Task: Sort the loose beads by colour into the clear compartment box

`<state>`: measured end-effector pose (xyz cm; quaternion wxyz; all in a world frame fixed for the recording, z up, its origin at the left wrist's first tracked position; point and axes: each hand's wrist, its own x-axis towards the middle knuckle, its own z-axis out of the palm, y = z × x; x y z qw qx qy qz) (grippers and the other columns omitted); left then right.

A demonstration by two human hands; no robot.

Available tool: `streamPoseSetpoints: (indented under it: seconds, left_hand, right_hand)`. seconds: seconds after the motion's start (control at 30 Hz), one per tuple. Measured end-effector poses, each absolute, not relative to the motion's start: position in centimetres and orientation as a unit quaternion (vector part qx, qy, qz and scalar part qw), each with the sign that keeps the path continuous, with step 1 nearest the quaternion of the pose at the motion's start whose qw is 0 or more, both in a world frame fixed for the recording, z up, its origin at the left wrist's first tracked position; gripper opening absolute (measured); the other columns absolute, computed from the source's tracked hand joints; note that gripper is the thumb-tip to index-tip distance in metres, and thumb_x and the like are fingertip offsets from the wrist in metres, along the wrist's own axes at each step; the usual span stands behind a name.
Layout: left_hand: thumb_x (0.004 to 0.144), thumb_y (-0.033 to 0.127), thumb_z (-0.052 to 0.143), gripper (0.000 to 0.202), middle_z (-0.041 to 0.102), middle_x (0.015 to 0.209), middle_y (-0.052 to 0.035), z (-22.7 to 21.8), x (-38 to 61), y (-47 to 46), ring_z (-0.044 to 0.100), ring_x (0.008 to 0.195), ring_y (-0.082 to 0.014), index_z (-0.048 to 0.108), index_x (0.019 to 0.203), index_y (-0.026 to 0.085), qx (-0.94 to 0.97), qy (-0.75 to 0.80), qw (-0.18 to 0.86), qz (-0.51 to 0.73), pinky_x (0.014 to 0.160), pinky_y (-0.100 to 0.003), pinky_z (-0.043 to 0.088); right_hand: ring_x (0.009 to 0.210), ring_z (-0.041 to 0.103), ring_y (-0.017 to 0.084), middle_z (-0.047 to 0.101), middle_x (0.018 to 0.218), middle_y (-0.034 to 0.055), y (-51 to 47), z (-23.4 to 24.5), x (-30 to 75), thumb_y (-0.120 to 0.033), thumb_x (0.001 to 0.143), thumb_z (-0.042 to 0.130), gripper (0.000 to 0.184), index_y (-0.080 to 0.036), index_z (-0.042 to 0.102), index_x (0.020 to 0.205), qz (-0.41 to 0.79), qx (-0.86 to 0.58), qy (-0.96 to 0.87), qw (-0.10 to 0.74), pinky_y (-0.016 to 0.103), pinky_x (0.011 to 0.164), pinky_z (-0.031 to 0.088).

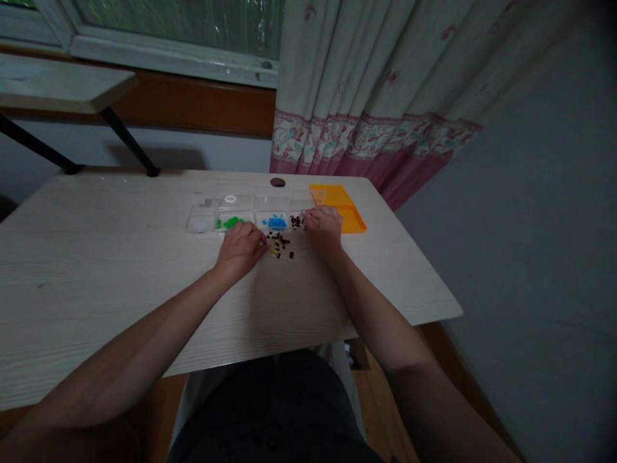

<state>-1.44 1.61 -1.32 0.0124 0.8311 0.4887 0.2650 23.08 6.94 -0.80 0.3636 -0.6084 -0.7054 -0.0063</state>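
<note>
A small loose pile of dark brown and pale yellow pieces (278,243) lies on the table. At its left edge is my left hand (241,247), fingertips pinched together; whatever they hold is too small to make out. My right hand (325,225) reaches to the right end of a clear compartment box (202,222), its fingers closed over the compartment with dark brown pieces (296,221). Blue pieces (276,222) fill part of the compartment beside it. Green pieces (232,222) lie in one farther left, partly behind my left hand.
An orange tray (354,222) sits right of the box, partly under its clear lid. Behind the box lies a dark oval object (277,182). A raised shelf (62,83) on black legs stands at the back left; a curtain (347,135) hangs behind the table (144,257).
</note>
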Motion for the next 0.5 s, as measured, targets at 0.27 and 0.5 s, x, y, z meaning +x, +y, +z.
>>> streamPoseSetpoints:
  seconds: [0.27, 0.5]
  left_hand:
    - [0.091, 0.032, 0.059, 0.017, 0.060, 0.086, -0.0092, -1.3, -1.5, 1.9, 0.051, 0.090, -0.0263, 0.068, 0.084, 0.019, 0.825, 0.489, 0.019, 0.283, 0.079, -0.041, 0.039]
    - [0.092, 0.031, 0.058, 0.018, 0.058, 0.081, -0.0045, -1.1, -1.2, 2.2, 0.054, 0.084, -0.0196, 0.063, 0.078, 0.020, 0.757, 0.477, 0.133, 0.426, 0.078, -0.034, 0.044]
  right_hand:
    - [0.099, 0.058, 0.024, 0.073, 0.097, 0.0068, 6.6, -0.4, 22.6, -0.042, 0.098, 0.052, 0.031, -0.025, 0.078, 0.092, -0.031, -0.559, -0.728, 0.395, 0.041, 0.092, 0.039]
    - [0.096, 0.060, 0.021, 0.074, 0.096, 0.0027, 4.8, 0.6, 20.9, -0.046, 0.091, 0.065, 0.027, -0.028, 0.076, 0.106, 0.019, -0.387, -0.860, 0.332, 0.037, 0.091, 0.039]
